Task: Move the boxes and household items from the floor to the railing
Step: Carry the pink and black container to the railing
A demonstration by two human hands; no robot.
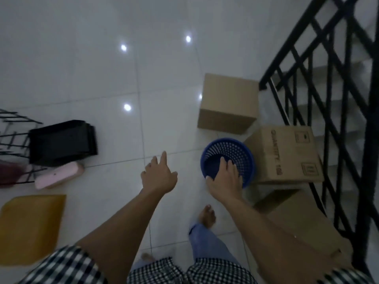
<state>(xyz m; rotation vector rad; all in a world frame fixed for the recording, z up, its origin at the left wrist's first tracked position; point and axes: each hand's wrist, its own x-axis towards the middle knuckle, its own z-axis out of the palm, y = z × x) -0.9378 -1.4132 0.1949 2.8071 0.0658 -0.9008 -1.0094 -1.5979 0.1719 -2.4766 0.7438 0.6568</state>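
A round blue perforated basket [238, 152] is low over the white tiled floor, beside the cardboard boxes. My right hand [224, 178] is closed on its near rim, fingers inside. My left hand [159, 174] hovers over the bare floor to the left with its fingers spread and nothing in it. Three cardboard boxes line the foot of the black railing [328, 83]: a plain one [227, 103] farthest, a printed one [287, 154] right of the basket, and a third [303, 222] nearest, partly behind my right forearm.
At the left lie a black tray stack [61, 142], a pink brush-like item [59, 175], a black wire rack [12, 132] and a yellow flat item [28, 226]. Stairs [348, 111] drop behind the railing. My bare foot [207, 216] stands near the basket.
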